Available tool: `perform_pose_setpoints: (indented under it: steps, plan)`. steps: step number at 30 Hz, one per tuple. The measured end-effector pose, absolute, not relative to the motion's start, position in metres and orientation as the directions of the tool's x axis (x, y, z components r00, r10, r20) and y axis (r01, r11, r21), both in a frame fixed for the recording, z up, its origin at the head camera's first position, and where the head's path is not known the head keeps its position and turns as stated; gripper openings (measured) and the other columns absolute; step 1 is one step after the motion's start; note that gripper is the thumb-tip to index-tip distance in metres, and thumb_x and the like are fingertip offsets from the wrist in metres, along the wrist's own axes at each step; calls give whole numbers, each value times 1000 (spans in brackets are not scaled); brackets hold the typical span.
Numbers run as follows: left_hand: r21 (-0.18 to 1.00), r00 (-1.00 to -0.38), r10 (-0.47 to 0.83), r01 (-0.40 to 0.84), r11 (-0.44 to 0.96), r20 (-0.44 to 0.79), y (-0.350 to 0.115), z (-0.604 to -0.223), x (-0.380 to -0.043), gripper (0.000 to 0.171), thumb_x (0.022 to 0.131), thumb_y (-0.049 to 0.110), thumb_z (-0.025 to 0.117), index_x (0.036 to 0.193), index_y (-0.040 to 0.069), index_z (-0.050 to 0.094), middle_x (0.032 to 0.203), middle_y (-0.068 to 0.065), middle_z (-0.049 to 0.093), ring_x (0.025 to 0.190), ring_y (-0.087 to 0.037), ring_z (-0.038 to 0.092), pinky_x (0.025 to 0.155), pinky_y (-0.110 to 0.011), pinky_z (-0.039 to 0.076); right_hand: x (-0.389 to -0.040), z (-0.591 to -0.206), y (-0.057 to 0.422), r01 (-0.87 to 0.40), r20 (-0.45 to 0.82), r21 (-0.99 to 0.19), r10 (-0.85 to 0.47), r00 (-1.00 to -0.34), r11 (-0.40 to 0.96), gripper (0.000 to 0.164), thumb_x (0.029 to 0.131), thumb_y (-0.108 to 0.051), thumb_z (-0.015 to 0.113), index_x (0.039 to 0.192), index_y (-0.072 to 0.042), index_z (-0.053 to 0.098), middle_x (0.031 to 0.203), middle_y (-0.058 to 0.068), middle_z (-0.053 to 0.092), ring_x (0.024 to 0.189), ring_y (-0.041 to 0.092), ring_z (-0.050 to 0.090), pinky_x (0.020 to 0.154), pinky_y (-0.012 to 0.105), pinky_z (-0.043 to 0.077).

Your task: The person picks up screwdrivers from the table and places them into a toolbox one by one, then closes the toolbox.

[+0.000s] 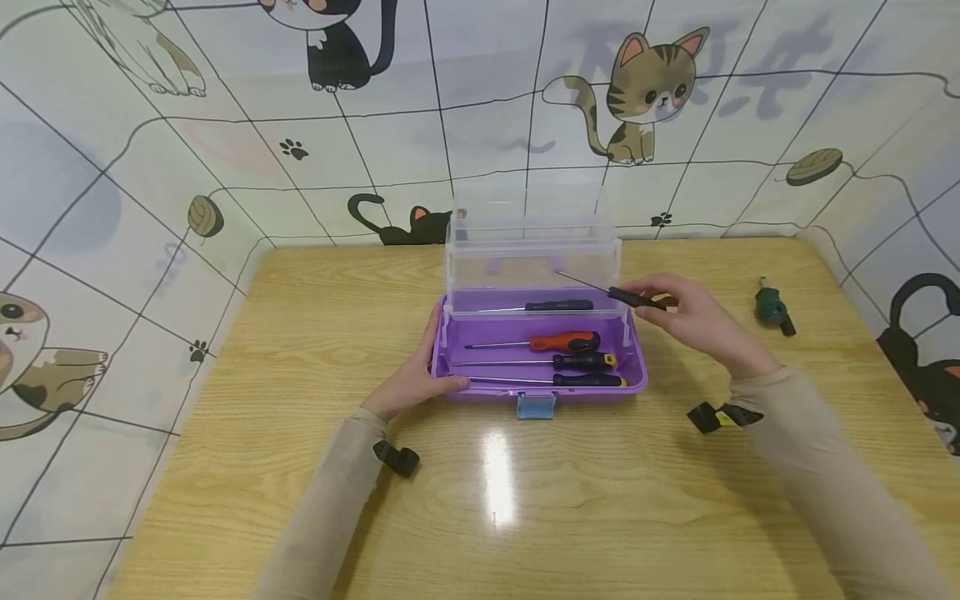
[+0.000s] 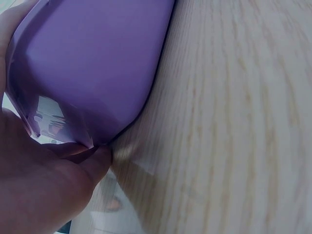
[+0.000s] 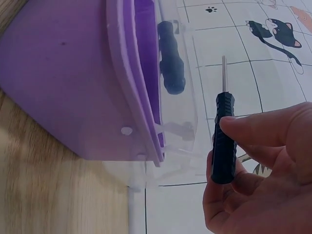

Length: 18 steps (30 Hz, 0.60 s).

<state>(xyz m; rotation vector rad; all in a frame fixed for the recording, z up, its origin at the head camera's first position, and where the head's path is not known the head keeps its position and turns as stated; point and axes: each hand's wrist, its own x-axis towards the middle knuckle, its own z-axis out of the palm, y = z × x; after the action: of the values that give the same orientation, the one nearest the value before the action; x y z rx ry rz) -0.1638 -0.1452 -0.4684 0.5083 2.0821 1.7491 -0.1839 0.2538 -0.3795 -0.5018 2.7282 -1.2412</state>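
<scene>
A purple toolbox [image 1: 538, 398] with a raised clear lid [image 1: 534, 223] stands on the table. My left hand [image 1: 411, 382] grips its left end, the thumb over the front rim; the left wrist view shows the fingers bent against the purple wall. Above the box's right side, my right hand [image 1: 693, 321] holds a black screwdriver [image 3: 224, 141] by its handle, the shaft pointing left. Inside lie a red-and-black screwdriver [image 1: 564, 342], two black ones with yellow ends, the nearer one [image 1: 590, 380] along the front wall, and a black-handled screwdriver [image 1: 558, 306] at the back, partly behind the lid.
A small dark green tool [image 1: 770, 307] with a black end lies at the table's right side. A blue latch [image 1: 536, 406] hangs from the box's front. Behind the wooden table [image 1: 315, 317] rises a cat-patterned wall covering [image 1: 487, 142].
</scene>
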Motion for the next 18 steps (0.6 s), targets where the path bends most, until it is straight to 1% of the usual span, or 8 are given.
perform_pose_setpoints:
  steps: [4,8,10,13,17,18]
  plan:
    - [986,-861,505,29,162,-57,-145,-464,-162,120,80,17,79,150,44,-14,159,6,-15,144,-20,-2,114,-50,5,-186,-376,248,-254,36,-757,-349,-936,602,31,95,1,57,126,-3,62,118,14,60,102,24,49,87,40,42]
    - [989,-855,515,16,149,-64,-143,-450,-158,120,80,15,78,152,35,-15,159,-2,-16,145,-26,-3,113,-52,4,-188,-373,243,-273,42,-757,-373,-927,593,31,95,2,57,125,-2,62,117,14,61,101,25,50,87,44,43]
    - [989,-854,515,9,149,-69,-142,-445,-156,120,79,17,79,153,33,-15,160,-3,-15,145,-27,-3,113,-53,4,-189,-372,241,-275,37,-756,-380,-924,594,31,95,2,57,125,-2,62,117,14,61,101,25,51,86,44,43]
    - [986,-860,505,10,168,-77,-143,-451,-158,120,79,17,78,152,39,-14,159,0,-16,145,-25,-3,114,-52,4,-191,-372,240,-275,29,-760,-392,-920,589,31,95,2,57,125,-2,62,118,14,61,101,26,51,87,45,43]
    - [984,-867,494,22,179,-71,-145,-464,-162,119,78,21,80,148,50,-12,159,9,-14,144,-19,-1,114,-50,6,-194,-371,239,-275,16,-768,-411,-911,578,32,95,1,56,127,0,60,121,17,58,105,29,50,88,47,41]
    - [983,-867,494,27,179,-67,-145,-466,-163,118,78,24,80,148,51,-11,158,10,-14,144,-19,-1,114,-50,6,-195,-371,238,-279,17,-769,-419,-908,575,32,95,0,56,127,1,59,122,18,58,105,29,50,88,47,41]
